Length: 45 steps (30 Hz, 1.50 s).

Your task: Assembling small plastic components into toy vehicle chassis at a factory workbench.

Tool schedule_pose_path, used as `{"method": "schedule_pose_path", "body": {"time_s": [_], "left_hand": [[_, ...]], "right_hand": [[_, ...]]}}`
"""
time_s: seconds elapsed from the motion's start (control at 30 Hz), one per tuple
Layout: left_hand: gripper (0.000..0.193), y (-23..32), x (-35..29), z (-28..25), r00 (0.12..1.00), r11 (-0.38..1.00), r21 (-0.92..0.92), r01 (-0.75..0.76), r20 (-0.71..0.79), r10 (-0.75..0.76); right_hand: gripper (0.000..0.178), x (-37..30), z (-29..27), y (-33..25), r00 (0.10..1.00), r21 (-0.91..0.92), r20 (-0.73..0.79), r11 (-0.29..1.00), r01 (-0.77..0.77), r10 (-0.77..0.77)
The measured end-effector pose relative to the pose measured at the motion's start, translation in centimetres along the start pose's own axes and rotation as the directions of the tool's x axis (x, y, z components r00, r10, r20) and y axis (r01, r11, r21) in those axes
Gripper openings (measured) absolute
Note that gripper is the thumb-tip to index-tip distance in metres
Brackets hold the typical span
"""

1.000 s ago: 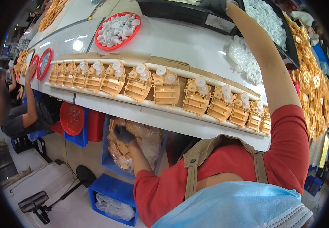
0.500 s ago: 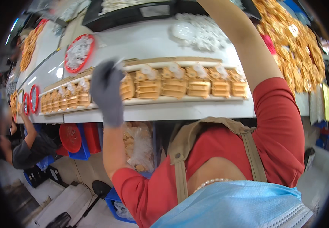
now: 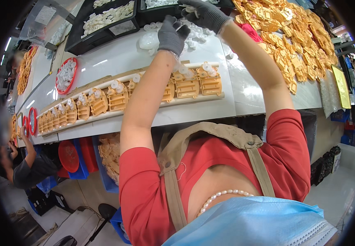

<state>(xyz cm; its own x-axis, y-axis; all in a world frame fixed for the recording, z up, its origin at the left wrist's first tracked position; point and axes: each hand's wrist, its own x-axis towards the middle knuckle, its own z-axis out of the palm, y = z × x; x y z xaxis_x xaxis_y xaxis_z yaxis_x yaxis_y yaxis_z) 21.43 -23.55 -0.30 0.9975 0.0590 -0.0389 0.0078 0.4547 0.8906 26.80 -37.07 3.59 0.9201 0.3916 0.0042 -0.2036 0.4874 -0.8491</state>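
My left hand (image 3: 172, 37), in a grey glove, reaches over a loose pile of small white and clear plastic parts (image 3: 194, 35). Its fingers are curled, and whatever they pinch is too small to make out. Farther back, my right hand (image 3: 207, 15), also gloved, is at the edge of a black bin (image 3: 157, 15) of white parts. Between its thumb and fingers shows a small whitish plastic part (image 3: 189, 8). Nearer me, a long row of yellow-orange plastic housings (image 3: 118, 98) lies between two white rails, with clear round pieces on their far ends. My left forearm hides part of the row.
Another black bin (image 3: 108, 20) of cream parts stands at the back left. A red round tray (image 3: 75, 76) of clear parts sits left of centre. Yellow-orange housings are heaped in a large pile (image 3: 296, 45) at right. A co-worker (image 3: 32, 160) is at far left.
My left hand has gone from above the housing row to the pile of clear parts farther back. My right hand, out of sight before, is now in view. The whole view has shifted.
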Motion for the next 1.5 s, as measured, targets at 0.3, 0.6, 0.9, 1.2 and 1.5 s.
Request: {"method": "schedule_pose_path", "body": {"time_s": [0.3, 0.6, 0.9, 1.2, 1.5], "left_hand": [[0.037, 1.4, -3.2, 2.4, 0.973, 0.663, -0.713, 0.227, 0.136, -0.187], [0.034, 1.0, -7.7, 0.2, 0.927, 0.578, -0.724, 0.376, 0.283, -0.248], [0.032, 2.4, -12.1, -1.2, 0.904, 0.518, -0.744, 0.423, 0.304, -0.302], [0.027, 3.6, -14.7, -2.2, 0.912, 0.599, -0.693, 0.402, 0.241, -0.333], [0.029, 3.1, -14.1, -2.4, 0.839, 0.582, -0.617, 0.53, 0.281, -0.465]], "right_hand": [[0.034, -7.2, 7.5, 2.2, 0.927, -0.047, -0.308, 0.977, 0.21, -0.214], [0.025, -10.9, 8.9, 5.4, 0.806, -0.448, -0.272, 0.81, 0.378, -0.526], [0.025, -13.7, 11.4, 7.2, 0.767, -0.573, -0.112, 0.671, 0.47, -0.632], [0.017, -16.8, 11.4, 4.5, 0.813, -0.689, 0.01, 0.585, 0.427, -0.582], [0.019, -17.8, 6.3, 3.4, 0.931, -0.891, 0.132, 0.371, 0.261, -0.34]]}}
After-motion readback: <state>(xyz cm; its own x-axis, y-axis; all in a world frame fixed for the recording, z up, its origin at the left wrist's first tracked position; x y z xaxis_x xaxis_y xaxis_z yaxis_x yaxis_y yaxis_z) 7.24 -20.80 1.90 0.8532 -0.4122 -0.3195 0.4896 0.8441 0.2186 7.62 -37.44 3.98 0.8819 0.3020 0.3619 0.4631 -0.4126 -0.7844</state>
